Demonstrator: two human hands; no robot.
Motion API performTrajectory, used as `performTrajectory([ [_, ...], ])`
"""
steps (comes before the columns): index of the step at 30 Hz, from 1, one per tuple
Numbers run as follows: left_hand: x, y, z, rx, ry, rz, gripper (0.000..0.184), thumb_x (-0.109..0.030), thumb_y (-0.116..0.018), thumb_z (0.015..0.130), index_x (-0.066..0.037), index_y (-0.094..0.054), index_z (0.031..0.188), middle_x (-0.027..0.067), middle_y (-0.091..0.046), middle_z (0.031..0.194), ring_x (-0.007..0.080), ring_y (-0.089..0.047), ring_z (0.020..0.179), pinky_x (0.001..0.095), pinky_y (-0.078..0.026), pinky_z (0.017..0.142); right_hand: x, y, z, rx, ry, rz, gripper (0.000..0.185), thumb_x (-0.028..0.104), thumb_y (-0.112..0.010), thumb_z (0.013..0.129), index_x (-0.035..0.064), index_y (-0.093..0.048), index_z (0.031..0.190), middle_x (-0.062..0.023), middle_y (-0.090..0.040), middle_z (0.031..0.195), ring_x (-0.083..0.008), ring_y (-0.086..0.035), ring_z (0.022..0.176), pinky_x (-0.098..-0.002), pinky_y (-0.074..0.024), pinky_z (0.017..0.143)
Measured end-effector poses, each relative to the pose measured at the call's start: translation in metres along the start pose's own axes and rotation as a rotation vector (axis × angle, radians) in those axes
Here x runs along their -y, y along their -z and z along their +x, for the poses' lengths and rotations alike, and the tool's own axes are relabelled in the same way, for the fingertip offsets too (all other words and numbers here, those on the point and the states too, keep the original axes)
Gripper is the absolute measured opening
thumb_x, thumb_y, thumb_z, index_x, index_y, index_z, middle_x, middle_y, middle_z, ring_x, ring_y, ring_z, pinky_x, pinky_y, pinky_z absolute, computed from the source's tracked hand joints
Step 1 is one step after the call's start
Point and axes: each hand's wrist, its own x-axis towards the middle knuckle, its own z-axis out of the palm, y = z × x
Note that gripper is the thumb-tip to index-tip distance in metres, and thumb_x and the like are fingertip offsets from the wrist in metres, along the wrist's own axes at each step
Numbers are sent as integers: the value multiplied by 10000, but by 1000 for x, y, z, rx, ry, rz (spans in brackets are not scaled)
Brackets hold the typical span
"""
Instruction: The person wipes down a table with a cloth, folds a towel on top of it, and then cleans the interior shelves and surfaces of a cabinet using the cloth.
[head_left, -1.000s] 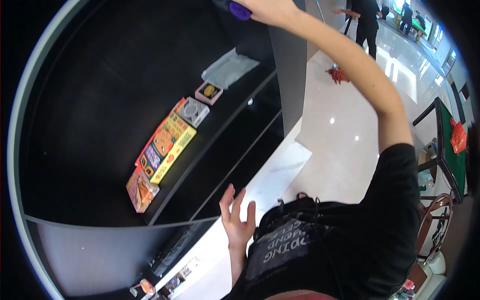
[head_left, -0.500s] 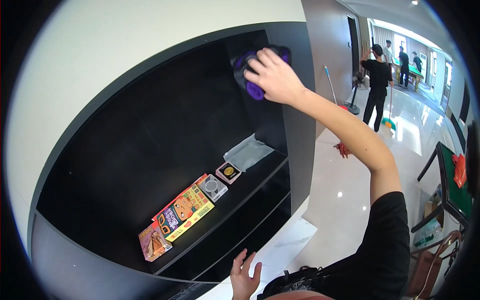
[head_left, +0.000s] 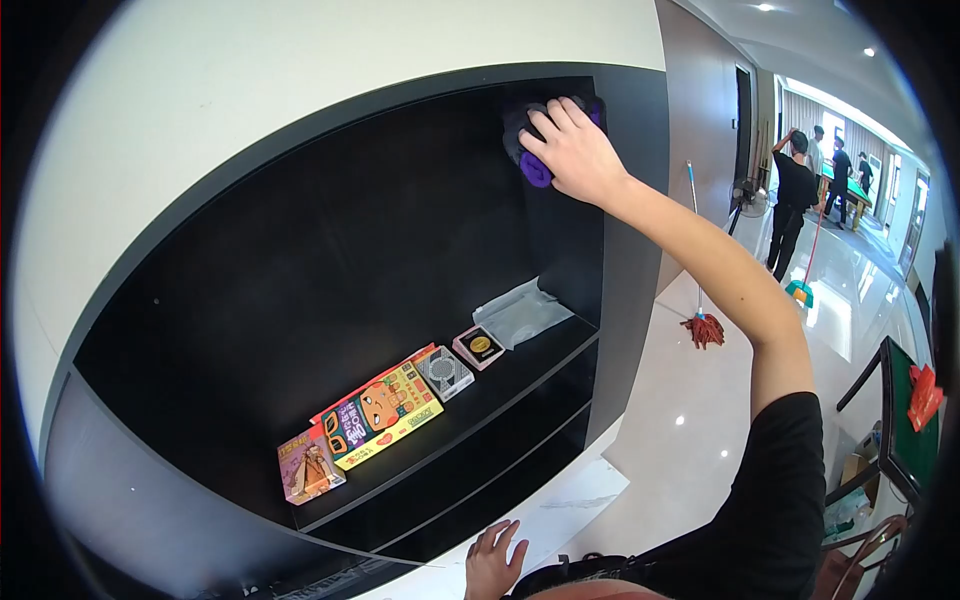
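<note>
High at the upper right of a black recessed shelf unit (head_left: 350, 230), my right hand (head_left: 580, 158) presses a dark cloth with purple patches (head_left: 537, 172) against the inner surface near the corner. Its fingers are closed over the cloth, and much of the cloth hides under them. My left hand (head_left: 492, 562) hangs low, beside a white marble-look ledge (head_left: 560, 505). Its fingers are apart and hold nothing. On the shelf lie a purple-brown box (head_left: 310, 470), a yellow cartoon box (head_left: 388, 415), a grey patterned card box (head_left: 444, 372), a small black-topped box (head_left: 478, 346) and a translucent pouch (head_left: 522, 315).
A red-headed mop (head_left: 704, 330) leans by the corridor wall. Further back a person in black (head_left: 793, 195) stands near a green broom (head_left: 800, 293), with several people around a billiard table (head_left: 850, 200). A green-topped table (head_left: 912, 430) stands at right.
The view has shifted, so the shelf unit sits further right and lower. My right hand and the cloth have moved slightly up and closer to the back corner. My left hand stays low and open.
</note>
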Motion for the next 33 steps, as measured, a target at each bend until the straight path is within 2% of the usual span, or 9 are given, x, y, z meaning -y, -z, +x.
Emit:
performTrajectory([
  [1, -17, 5, 1, -1, 3, 0, 529, -231, -631, 970, -77, -410, 1425, 118, -339, 1497, 316, -283, 1462, 513, -399, 1121, 5, -1, -3, 0, 0, 3, 404, 152, -666, 730, 65, -606, 1120, -175, -565, 1228, -374, -492, 1202, -468, -339, 1112],
  [3, -47, 12, -2, -201, -225, 583, 325, -230, -733, 869, -101, -692, 1165, 96, -634, 1205, 328, -667, 1016, 423, -549, 867, 28, -3, -22, 86, 10, 11, 526, 151, -709, 680, 54, -580, 1180, -200, -538, 1295, -400, -477, 1238, -475, -324, 1136],
  [4, -36, 12, -2, -216, -208, 574, 331, -291, -708, 888, -124, -685, 1172, 67, -653, 1154, 320, -672, 991, 433, -552, 849, 41, -7, -40, 119, 67, 63, 528, 168, -716, 675, 43, -584, 1171, -206, -540, 1289, -406, -470, 1253, -491, -303, 1151],
  [9, -49, 22, -8, -288, -171, 534, 340, -265, -703, 888, -90, -681, 1178, 92, -671, 1145, 322, -673, 991, 428, -540, 874, 54, 7, -80, 314, 221, 284, 469, 156, -723, 655, 83, -631, 1108, -166, -572, 1178, -367, -515, 1184, -494, -342, 1128],
  [13, -42, 21, -15, -331, -165, 574, 344, -296, -683, 903, -94, -677, 1182, 81, -667, 1117, 314, -689, 935, 436, -545, 827, 12, 6, -15, -54, -25, 58, 542, 120, -741, 632, 74, -601, 1154, -170, -574, 1180, -373, -517, 1169, -480, -371, 1090],
  [17, -47, 27, -26, -319, -118, 573, 342, -292, -672, 915, -91, -673, 1192, 103, -675, 1130, 320, -689, 963, 436, -544, 852, 28, -12, 12, -81, -192, 39, 627, 135, -762, 625, 107, -594, 1229, -164, -558, 1266, -367, -509, 1172, -463, -366, 1057],
  [19, -47, 29, -35, -349, -103, 584, 342, -290, -670, 917, -90, -673, 1195, 102, -676, 1130, 315, -688, 969, 436, -545, 855, 51, -37, 25, -170, -341, 220, 548, 129, -704, 707, 130, -596, 1244, -152, -559, 1275, -364, -496, 1193, -479, -356, 1064],
  [23, -49, 39, -63, -462, -28, 588, 344, -289, -667, 919, -92, -674, 1202, 93, -684, 1122, 298, -685, 973, 434, -544, 856, 116, -67, 86, -471, -857, 506, 566, 202, -771, 704, 231, -608, 1246, -160, -501, 1329, -394, -434, 1209, -516, -323, 1027],
  [33, -45, 60, -143, -821, 231, 395, 368, -276, -673, 913, -58, -667, 1209, 142, -685, 1101, 354, -665, 985, 438, -527, 858, 293, 67, 220, -868, -606, 976, 590, 207, -788, 700, 187, -596, 1257, -228, -466, 1292, -424, -402, 1220, -527, -329, 1025],
])
